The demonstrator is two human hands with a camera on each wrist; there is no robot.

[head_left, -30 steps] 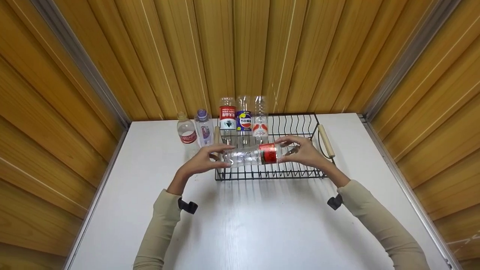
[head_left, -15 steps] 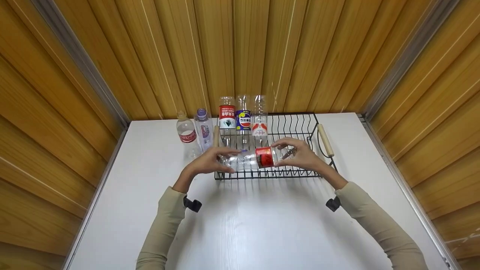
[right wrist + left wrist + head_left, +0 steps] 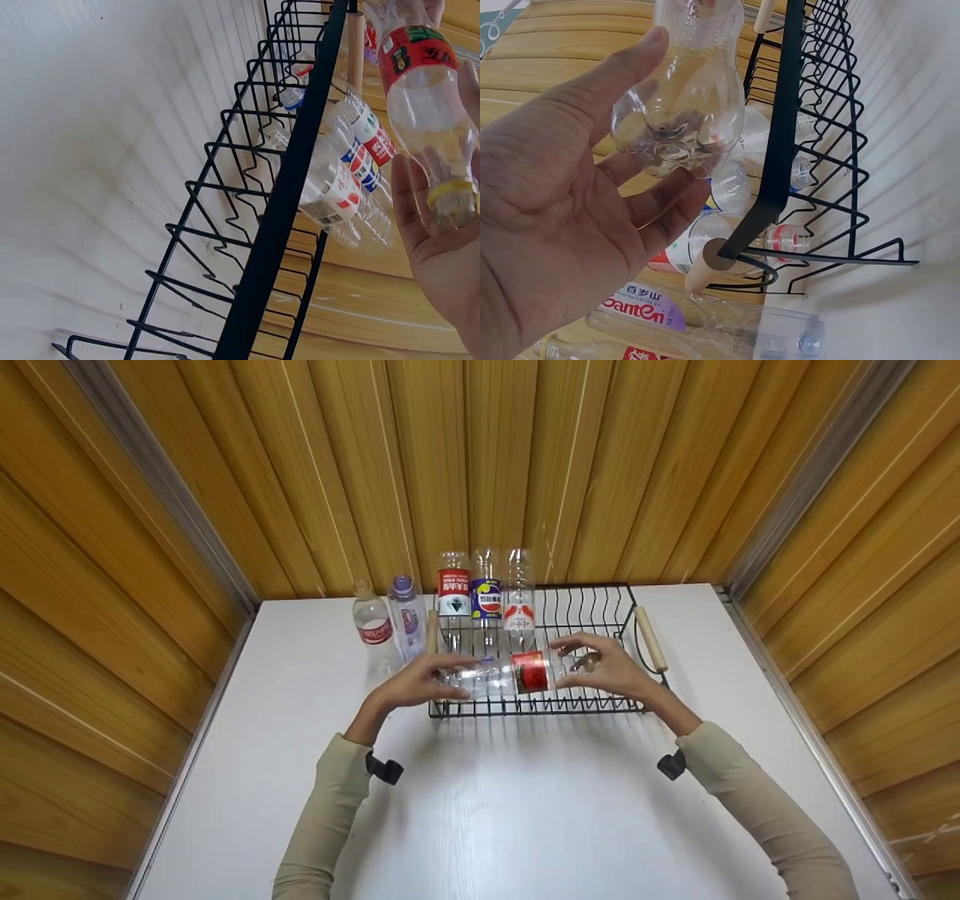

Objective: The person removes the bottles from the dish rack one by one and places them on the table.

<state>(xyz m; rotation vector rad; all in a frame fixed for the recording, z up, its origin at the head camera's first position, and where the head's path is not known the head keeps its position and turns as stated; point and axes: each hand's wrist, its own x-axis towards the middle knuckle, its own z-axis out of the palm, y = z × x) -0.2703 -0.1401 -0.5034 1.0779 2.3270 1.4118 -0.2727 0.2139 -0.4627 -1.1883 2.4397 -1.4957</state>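
Observation:
Both hands hold a clear plastic soda bottle (image 3: 531,671) with a red label, lying sideways above the front of a black wire dish rack (image 3: 555,712). My left hand (image 3: 405,682) grips its base end, with the thumb on one side and fingers on the other in the left wrist view. My right hand (image 3: 611,667) holds the neck end, where a yellow ring (image 3: 450,189) shows in the right wrist view. Behind the held bottle, three clear bottles stand upside down in the rack: one with a red and white label (image 3: 454,592), one blue-labelled (image 3: 487,600), one white-and-red-labelled (image 3: 519,616).
Left of the rack stand a bottle with a red label (image 3: 373,630) and a bottle with a purple cap (image 3: 405,615). The rack has wooden handles (image 3: 650,639) at its ends. A wood-panelled wall (image 3: 450,457) rises behind the white table (image 3: 480,810).
My left hand has moved slightly right along the base end, and the bottle has shifted a little left and tilted slightly. The right hand dipped, then rose again. The standing bottles stay put.

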